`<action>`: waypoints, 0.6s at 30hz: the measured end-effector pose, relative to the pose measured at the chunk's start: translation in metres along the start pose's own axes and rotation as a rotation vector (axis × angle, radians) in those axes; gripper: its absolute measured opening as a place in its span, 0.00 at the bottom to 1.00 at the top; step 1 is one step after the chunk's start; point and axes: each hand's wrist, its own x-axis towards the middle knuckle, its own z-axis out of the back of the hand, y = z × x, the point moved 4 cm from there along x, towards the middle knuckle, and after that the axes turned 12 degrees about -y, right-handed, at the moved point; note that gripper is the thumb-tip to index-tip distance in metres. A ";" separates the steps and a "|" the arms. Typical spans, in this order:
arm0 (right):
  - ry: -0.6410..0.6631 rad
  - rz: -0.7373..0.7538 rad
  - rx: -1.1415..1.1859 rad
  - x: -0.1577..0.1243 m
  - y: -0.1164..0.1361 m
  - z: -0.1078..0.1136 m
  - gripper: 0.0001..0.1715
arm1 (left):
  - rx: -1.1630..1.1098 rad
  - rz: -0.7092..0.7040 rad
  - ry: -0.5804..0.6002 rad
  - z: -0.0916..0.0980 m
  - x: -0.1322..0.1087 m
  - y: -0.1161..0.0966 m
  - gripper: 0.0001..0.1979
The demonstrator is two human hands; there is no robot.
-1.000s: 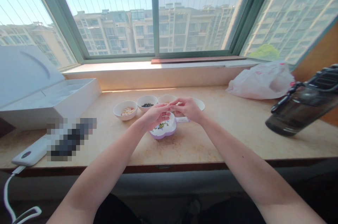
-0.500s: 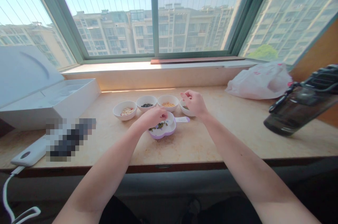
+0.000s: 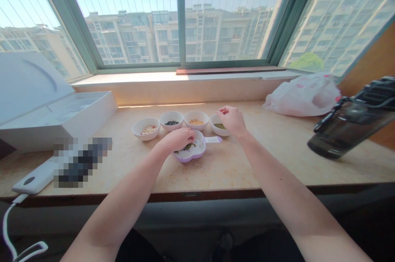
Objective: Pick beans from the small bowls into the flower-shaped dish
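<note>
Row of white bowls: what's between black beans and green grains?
Head view: a white bowl of yellow pieces, between black beans and green grains.

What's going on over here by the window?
A person's left hand is over the white-and-purple dish, where small green beans lie scattered. The right hand is over the rightmost white bowl, which holds more of them. Whether either hand holds a bean is too small to see. To its left are a yellow-filled bowl, a black-bean bowl and a bowl of pale pieces.
</note>
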 end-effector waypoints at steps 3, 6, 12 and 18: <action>-0.011 -0.007 -0.006 0.000 -0.001 0.000 0.09 | -0.171 0.030 -0.025 0.000 0.000 0.001 0.13; -0.007 -0.010 -0.001 0.000 -0.001 0.000 0.09 | -0.169 0.049 -0.027 -0.001 -0.001 0.001 0.14; 0.015 -0.021 -0.001 0.000 0.000 -0.001 0.10 | -0.108 0.027 -0.102 0.006 -0.001 -0.008 0.13; 0.016 -0.005 0.028 -0.001 0.004 -0.002 0.09 | -0.404 0.176 -0.181 0.026 0.001 -0.029 0.07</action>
